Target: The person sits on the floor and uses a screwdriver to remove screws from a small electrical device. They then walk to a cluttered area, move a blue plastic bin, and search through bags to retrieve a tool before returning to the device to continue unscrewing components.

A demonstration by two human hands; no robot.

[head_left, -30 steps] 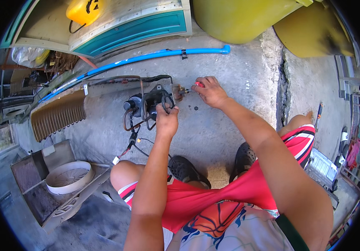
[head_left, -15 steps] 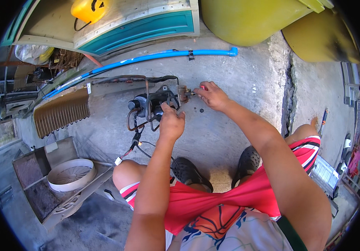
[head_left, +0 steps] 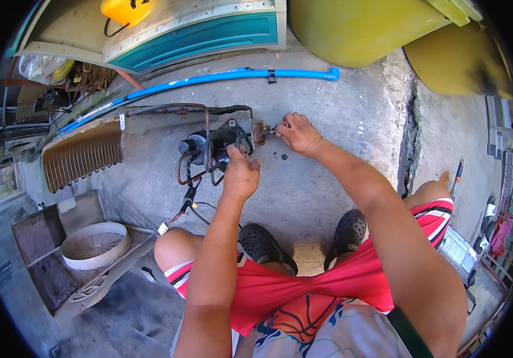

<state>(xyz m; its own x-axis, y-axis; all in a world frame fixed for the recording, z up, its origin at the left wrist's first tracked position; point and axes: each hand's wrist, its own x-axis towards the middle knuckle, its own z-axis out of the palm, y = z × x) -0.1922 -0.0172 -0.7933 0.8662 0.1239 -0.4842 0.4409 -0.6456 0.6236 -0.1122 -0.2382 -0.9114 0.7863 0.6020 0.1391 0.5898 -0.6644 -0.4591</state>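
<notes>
nearest me, black hole-pocked clogs (head_left: 262,241) stand on rough concrete (head_left: 304,197); left of them lies a round, pale fan shroud (head_left: 95,261). a white plug (head_left: 162,228) on thin wires trails beside the left knee. beyond, my left hand (head_left: 242,174) lays its fingers on the dark compressor assembly (head_left: 223,136), which sits on the floor; whether it grips, i cannot tell. bent brown tubes (head_left: 207,137) crowd around it. my right hand (head_left: 298,135) is clamped on a red tool (head_left: 287,125), mostly hidden, beside a rusty bracket (head_left: 258,132). farther off, a smooth blue pipe (head_left: 208,80) lies before a teal-fronted cabinet (head_left: 196,45).
</notes>
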